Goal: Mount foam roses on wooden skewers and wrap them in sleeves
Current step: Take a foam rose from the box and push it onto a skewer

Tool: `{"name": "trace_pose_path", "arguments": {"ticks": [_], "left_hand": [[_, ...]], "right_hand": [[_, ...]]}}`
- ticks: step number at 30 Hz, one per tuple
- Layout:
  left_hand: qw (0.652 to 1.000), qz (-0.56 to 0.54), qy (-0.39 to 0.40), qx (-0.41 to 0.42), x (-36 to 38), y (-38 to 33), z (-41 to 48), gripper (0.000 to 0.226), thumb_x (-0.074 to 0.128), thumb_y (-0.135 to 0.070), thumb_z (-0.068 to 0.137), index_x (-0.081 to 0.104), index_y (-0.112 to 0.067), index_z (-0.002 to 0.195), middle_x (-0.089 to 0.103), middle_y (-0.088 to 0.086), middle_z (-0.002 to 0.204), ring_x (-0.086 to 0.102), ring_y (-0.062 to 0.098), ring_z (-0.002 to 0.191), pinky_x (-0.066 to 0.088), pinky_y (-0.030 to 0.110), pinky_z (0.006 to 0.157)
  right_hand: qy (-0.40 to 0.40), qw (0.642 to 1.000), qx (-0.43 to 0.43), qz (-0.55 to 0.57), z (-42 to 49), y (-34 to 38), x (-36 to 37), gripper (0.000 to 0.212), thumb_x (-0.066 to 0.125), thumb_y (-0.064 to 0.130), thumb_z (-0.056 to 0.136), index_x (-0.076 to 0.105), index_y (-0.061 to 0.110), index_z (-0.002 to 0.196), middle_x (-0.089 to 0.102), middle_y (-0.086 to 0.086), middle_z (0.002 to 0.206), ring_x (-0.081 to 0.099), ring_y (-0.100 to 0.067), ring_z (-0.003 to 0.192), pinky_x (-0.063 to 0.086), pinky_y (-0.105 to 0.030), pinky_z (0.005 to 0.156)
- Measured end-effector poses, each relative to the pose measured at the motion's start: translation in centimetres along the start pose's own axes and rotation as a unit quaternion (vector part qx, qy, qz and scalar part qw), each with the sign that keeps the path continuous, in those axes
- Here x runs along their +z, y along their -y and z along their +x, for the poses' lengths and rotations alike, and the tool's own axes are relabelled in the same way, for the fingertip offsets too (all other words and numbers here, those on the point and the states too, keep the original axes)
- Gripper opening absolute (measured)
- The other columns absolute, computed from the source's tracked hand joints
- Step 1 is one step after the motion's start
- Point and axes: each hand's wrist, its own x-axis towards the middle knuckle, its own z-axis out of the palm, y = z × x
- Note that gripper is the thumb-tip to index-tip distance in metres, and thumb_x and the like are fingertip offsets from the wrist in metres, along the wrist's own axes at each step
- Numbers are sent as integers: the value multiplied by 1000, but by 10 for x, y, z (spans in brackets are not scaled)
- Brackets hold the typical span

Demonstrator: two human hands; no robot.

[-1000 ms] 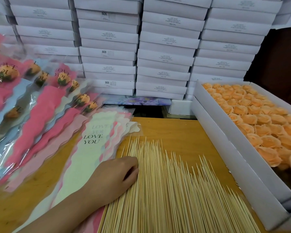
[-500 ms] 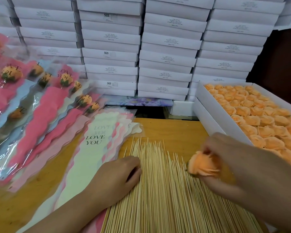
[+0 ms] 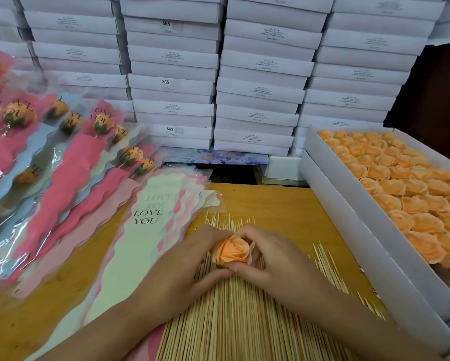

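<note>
An orange foam rose (image 3: 231, 250) sits between both hands over the spread of wooden skewers (image 3: 234, 321). My right hand (image 3: 273, 259) pinches the rose from the right, fingers curled round it. On the rose's left side is my left hand (image 3: 187, 267), its thumb and fingertips meeting underneath the flower; whether it also grips a skewer is hidden. A stack of empty sleeves printed "LOVE YOU" (image 3: 145, 230) lies just left of the skewers.
A white box (image 3: 349, 209) full of orange roses (image 3: 411, 188) stands on the right. Finished wrapped roses (image 3: 62, 162) lie fanned out on the left. Stacked white cartons (image 3: 218, 74) form a wall at the back of the wooden table (image 3: 278, 204).
My right hand came in from the box with a rose and carried it left to the middle of the skewers. My left hand left the skewers' edge and closed in on the rose.
</note>
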Motion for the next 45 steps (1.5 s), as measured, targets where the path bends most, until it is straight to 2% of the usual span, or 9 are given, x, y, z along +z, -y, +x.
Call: {"name": "trace_pose_path", "arguments": {"ticks": [4, 8, 11, 14, 19, 22, 29, 40, 45], "left_hand": [[1000, 10, -24, -10, 1, 4, 1, 42, 56, -48, 90, 44, -39, 129, 49, -28, 118, 52, -5, 109, 45, 16, 87], [997, 3, -54, -50, 2, 7, 1, 44, 59, -48, 87, 43, -44, 127, 49, -31, 118, 52, -5, 107, 45, 13, 83], [994, -13, -79, -76, 3, 10, 1, 45, 64, -44, 85, 46, -39, 126, 51, -29, 117, 53, -2, 105, 45, 15, 83], [991, -41, -95, -89, 3, 13, 1, 47, 71, -28, 86, 47, -38, 126, 53, -26, 116, 54, 1, 108, 46, 17, 85], [986, -72, -104, -113, 4, 16, 2, 52, 71, -20, 86, 44, -45, 123, 54, -28, 114, 54, -2, 108, 41, 7, 83], [985, -79, -102, -117, 4, 16, 2, 52, 71, -19, 86, 43, -46, 122, 54, -28, 114, 54, -3, 107, 41, 5, 82], [987, -64, -92, -112, 4, 15, 2, 54, 70, -19, 87, 42, -44, 125, 51, -31, 115, 52, -5, 108, 40, 5, 85], [988, -59, -92, -110, 4, 15, 2, 53, 70, -22, 87, 41, -45, 125, 50, -31, 113, 52, -4, 108, 38, 3, 84], [985, -84, -97, -115, 3, 14, 3, 51, 69, -22, 88, 43, -48, 122, 53, -27, 112, 55, 1, 104, 42, 7, 82]], "right_hand": [[-5, 999, 47, -5, 3, -15, -4, 44, 65, 54, 82, 42, 47, 119, 53, 20, 94, 53, 1, 78, 46, -20, 67], [-34, 985, 79, -152, 1, -27, 2, 42, 53, 55, 91, 35, 40, 126, 38, 19, 73, 41, 2, 61, 27, -18, 51], [-38, 974, 85, -206, 1, -33, 8, 35, 42, 50, 97, 31, 35, 127, 41, 14, 66, 43, -1, 54, 30, -20, 46], [-34, 974, 92, -204, 2, -38, 9, 30, 39, 44, 98, 33, 35, 126, 47, 9, 61, 45, -3, 50, 29, -22, 44], [-41, 978, 88, -187, 3, -44, 13, 29, 41, 33, 97, 36, 33, 126, 47, 8, 58, 47, -5, 50, 36, -24, 47], [-47, 980, 93, -169, 2, -47, 14, 33, 43, 29, 95, 37, 34, 127, 48, 7, 57, 47, -6, 49, 35, -24, 46], [-59, 986, 97, -122, 2, -48, 15, 32, 46, 27, 94, 40, 37, 124, 56, 5, 65, 55, -8, 58, 45, -29, 54], [-69, 988, 88, -107, 3, -49, 16, 31, 47, 25, 93, 43, 36, 122, 55, 5, 62, 55, -9, 57, 44, -29, 53], [-88, 990, 79, -78, 2, -49, 16, 33, 49, 23, 93, 43, 35, 123, 53, 5, 61, 53, -10, 56, 46, -31, 54]]}}
